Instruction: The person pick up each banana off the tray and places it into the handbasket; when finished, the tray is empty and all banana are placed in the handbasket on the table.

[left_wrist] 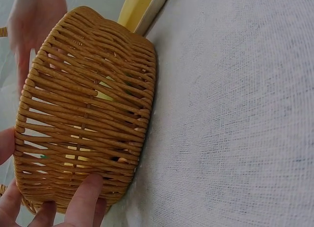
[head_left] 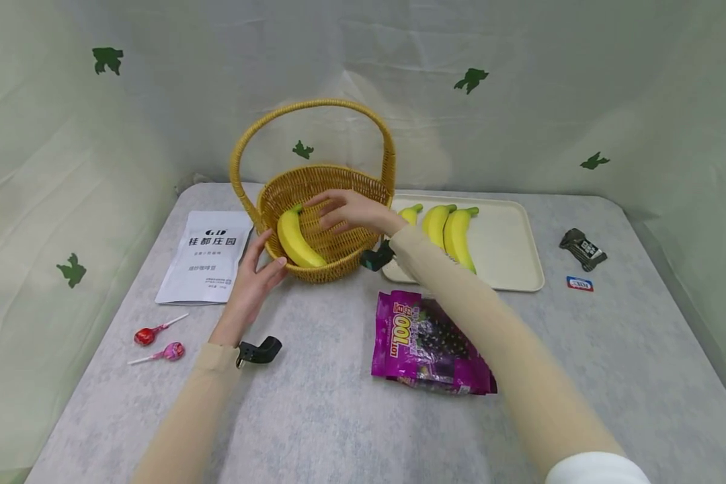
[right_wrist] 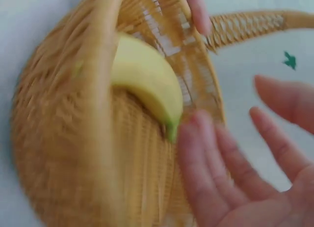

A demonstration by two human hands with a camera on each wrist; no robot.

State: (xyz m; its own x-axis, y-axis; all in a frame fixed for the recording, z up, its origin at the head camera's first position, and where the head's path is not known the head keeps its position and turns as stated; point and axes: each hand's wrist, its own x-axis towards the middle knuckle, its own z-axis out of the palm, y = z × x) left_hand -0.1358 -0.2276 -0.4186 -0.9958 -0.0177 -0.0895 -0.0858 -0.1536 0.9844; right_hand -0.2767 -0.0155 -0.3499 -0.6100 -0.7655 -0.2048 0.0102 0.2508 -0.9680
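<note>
A wicker basket (head_left: 333,269) with a tall hoop handle stands at the back of the table, and a yellow banana (head_left: 296,238) lies inside it along the left. My left hand (head_left: 251,289) holds the basket at its front left, thumb near the rim and fingers (left_wrist: 83,202) against the woven wall. Over the basket's inside is my right hand (head_left: 351,210), its fingers extended with nothing between them. In the right wrist view those fingers (right_wrist: 196,153) appear close to the banana's green stem (right_wrist: 171,131); contact cannot be told.
A cream tray (head_left: 508,249) right of the basket bears several bananas (head_left: 456,235), partly behind my right forearm. Purple snack bag (head_left: 423,343) lies in front. A white pouch (head_left: 208,259) and two lollipops (head_left: 145,336) lie left; a dark wrapped piece (head_left: 583,249) and small packet (head_left: 579,284) right.
</note>
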